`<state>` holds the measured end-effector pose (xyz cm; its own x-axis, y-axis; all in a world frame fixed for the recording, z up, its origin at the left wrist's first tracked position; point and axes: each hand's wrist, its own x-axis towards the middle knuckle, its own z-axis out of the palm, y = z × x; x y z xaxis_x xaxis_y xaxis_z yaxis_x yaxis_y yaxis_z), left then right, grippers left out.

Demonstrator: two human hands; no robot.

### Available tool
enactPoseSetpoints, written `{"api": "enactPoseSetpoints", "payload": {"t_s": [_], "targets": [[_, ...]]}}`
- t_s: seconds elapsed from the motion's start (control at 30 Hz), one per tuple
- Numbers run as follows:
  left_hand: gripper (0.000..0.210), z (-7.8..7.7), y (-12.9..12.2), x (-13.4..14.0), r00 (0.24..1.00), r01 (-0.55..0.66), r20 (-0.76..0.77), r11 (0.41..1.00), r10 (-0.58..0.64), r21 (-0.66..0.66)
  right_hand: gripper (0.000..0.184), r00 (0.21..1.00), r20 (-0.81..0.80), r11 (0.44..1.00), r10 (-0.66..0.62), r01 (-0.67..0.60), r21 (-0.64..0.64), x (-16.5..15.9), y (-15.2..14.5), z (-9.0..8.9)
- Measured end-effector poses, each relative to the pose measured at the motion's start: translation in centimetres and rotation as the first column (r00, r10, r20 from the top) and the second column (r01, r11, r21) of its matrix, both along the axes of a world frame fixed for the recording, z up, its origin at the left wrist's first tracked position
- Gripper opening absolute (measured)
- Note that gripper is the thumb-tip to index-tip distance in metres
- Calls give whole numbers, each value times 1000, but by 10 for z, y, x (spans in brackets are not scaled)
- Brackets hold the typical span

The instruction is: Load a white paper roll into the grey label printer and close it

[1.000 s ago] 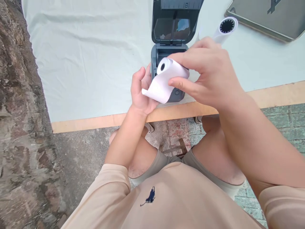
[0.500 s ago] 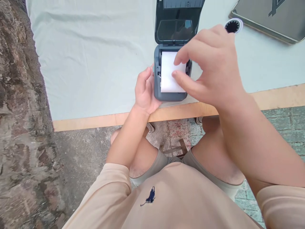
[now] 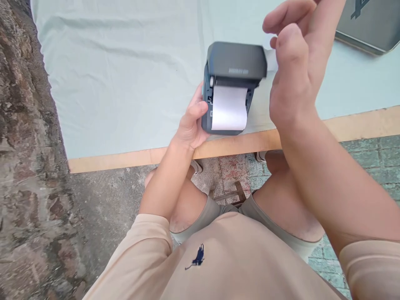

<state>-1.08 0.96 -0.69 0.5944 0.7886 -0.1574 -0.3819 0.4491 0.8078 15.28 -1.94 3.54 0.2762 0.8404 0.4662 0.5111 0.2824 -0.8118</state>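
Observation:
A small dark label printer [image 3: 205,121] is held near the table's front edge, its lid [image 3: 236,60] swung partway down over the body. White paper [image 3: 229,108] lies in the printer's bay, its near end reaching the front rim. My left hand [image 3: 193,121] grips the printer from the left, thumb on its side edge and the other fingers hidden beneath it. Just right of the lid, my right hand [image 3: 296,62] is raised, fingers loosely bent and apart, with nothing visible in them. I cannot tell whether it touches the lid.
A pale cloth [image 3: 125,83] covers the table, with a tan strip [image 3: 140,157] along the front edge. A dark flat case [image 3: 371,29] lies at the upper right. A rough stone wall [image 3: 28,146] stands left; a wooden stool part [image 3: 239,191] shows below.
The lid has swung from upright to partly lowered. My right hand has lifted off the paper and moved up and right. My left thumb has come onto the printer's edge.

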Motion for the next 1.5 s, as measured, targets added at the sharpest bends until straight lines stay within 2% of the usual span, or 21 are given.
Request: {"api": "enactPoseSetpoints", "payload": {"t_s": [0.1,0.2,0.3,0.43,0.53,0.63,0.73,0.83,0.97,1.1,1.27,1.4,1.5], "targets": [[51,-1,0,1,998,-33,-55,999,33,2,37,998,63,1000,7,-8,14,-4,-7,1],[42,-3,0,0,997,-36,-74,999,37,6,32,994,72,995,83,-80,-55,-8,-15,1],[35,-6,-1,-1,996,-74,-53,997,74,1,36,985,14,970,174,-169,-172,-13,-20,-1],[28,-9,-2,-3,996,-73,-55,997,72,-15,50,964,-147,908,223,-260,-329,-15,-20,-2],[25,-9,-2,-3,998,-31,-57,999,30,-10,52,928,-270,885,257,-338,-319,-14,-19,-2],[26,-5,-1,-2,999,-20,-25,1000,20,-4,50,919,-314,882,238,-340,-327,-12,-18,-4],[36,1,1,1,998,-55,-17,998,54,-29,53,917,-340,863,212,-338,-375,-10,-17,-7],[36,4,3,5,992,-97,-83,994,92,-52,52,910,-350,868,223,-348,-353,-9,-16,-7],[37,4,3,5,994,-68,-84,998,68,-4,46,896,-385,891,224,-348,-292,-6,-17,-4],[38,4,0,4,998,-22,-55,999,24,44,53,862,-450,866,234,-396,-307,-5,-16,-8],[36,2,-1,3,990,-72,-118,996,79,58,51,889,-391,893,239,-360,-271,-5,-13,-10],[37,6,0,4,988,-103,-120,995,101,-12,55,908,-370,874,195,-332,-355,-5,-12,-7],[36,8,1,6,986,-129,-112,990,121,-61,54,909,-355,875,217,-342,-342,-3,-14,-7]]}}
